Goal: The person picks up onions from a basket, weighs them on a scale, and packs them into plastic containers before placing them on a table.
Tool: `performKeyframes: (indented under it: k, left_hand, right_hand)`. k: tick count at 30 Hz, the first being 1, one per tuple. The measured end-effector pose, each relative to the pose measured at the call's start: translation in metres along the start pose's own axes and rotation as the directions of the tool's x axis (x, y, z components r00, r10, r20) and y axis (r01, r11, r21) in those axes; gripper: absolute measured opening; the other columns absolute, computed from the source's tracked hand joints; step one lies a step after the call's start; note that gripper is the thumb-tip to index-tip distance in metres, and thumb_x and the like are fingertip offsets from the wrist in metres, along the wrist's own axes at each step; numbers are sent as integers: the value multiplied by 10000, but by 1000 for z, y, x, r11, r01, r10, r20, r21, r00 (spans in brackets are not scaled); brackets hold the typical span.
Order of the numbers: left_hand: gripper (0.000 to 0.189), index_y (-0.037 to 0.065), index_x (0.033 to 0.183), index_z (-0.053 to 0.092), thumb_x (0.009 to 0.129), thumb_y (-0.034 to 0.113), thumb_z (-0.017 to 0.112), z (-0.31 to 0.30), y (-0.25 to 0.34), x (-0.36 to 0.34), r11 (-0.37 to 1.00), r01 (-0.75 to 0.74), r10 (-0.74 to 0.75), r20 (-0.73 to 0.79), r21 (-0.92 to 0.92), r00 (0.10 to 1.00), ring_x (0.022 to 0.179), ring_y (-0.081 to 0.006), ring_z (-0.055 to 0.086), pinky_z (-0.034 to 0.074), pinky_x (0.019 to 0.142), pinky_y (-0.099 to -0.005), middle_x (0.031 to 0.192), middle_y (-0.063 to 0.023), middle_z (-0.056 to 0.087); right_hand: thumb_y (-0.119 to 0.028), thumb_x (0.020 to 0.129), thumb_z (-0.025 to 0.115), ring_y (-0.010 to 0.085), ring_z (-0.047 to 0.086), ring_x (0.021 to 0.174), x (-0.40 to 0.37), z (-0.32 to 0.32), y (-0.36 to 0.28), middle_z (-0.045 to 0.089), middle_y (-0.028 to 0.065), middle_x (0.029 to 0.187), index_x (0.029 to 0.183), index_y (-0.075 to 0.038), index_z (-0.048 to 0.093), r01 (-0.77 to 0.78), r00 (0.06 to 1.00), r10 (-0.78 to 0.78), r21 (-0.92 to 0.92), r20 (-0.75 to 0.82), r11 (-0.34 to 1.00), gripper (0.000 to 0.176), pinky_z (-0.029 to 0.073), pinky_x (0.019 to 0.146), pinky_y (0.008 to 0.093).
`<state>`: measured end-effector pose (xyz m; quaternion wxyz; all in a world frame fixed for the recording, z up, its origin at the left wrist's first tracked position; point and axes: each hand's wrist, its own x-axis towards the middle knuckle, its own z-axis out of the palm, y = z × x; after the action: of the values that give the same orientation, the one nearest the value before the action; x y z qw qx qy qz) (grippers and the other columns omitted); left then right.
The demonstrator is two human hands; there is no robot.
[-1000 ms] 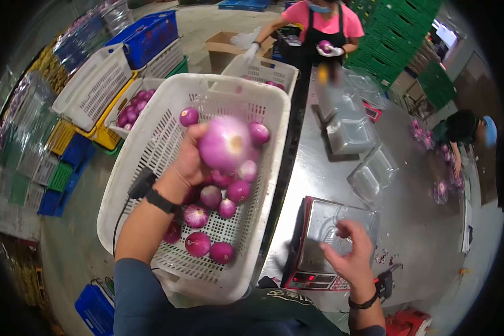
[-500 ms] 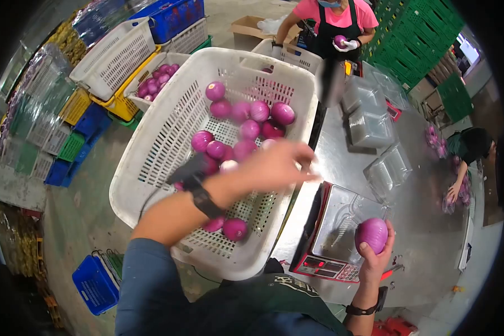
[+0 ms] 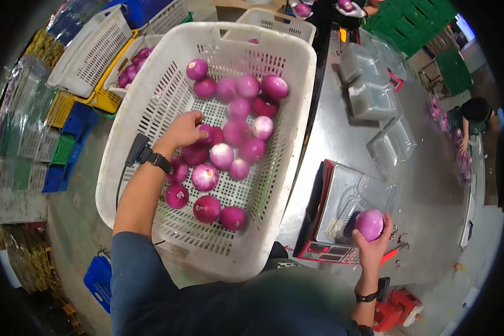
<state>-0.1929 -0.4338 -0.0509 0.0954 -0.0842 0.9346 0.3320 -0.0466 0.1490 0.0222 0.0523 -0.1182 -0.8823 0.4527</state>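
My left hand point(image 3: 183, 131) is inside the white slotted basket point(image 3: 109, 168), its fingers curled around a red onion point(image 3: 206, 134) that they partly cover. Several other purple-red onions lie loose on the basket floor, among them a striped onion point(image 3: 205, 177) below the hand. In my right hand point(image 3: 373, 241) is a large peeled red onion point(image 3: 369, 224), gripped between thumb and fingers. It is above the lower right part of a digital scale point(image 3: 333, 253), where a clear plastic tray point(image 3: 355, 193) sits on the pan.
Clear plastic trays point(image 3: 372, 98) are stacked on the metal table point(image 3: 431, 190), beyond the scale. A red-orange-handled tool point(image 3: 393, 253) lies right of it. White crates point(image 3: 89, 56) stand at the left. Gloved hands point(image 3: 346, 8) hold onions at the far end; another person point(image 3: 476, 115) works at right.
My left hand has moved from the basket's right edge back left onto an onion inside. My right hand still holds its onion by the scale. The view has shifted.
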Motion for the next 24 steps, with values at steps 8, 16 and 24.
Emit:
performKeyframes:
  k: [8,16,24]
  left_hand:
    - [389,13,1004,662,682,195,781,37,24,-21,799,-450,497,-17,399,868,904,-381,618,504,833,-476,924,-158,648]
    - [671,90,1210,626,611,226,895,97,53,-53,601,-463,490,157,651,857,1089,-336,568,371,1062,-520,1082,-126,602]
    - [520,74,1077,588,665,271,838,134,18,-22,413,-427,425,245,804,872,960,-366,583,412,949,-487,1006,-165,586]
  right_hand:
    - [-181,715,902,294,526,1294,-3,14,-11,493,189,1438,1524,1,332,-24,1000,25,-30,14,999,1006,420,1102,398]
    - [-236,834,840,279,553,1280,-9,-35,-10,559,169,1397,1454,-11,453,42,986,-52,-71,-157,997,765,481,1014,411]
    - [-139,894,777,155,610,1037,-50,-89,32,608,93,1283,1327,-20,530,-28,909,75,120,-410,992,513,527,884,318]
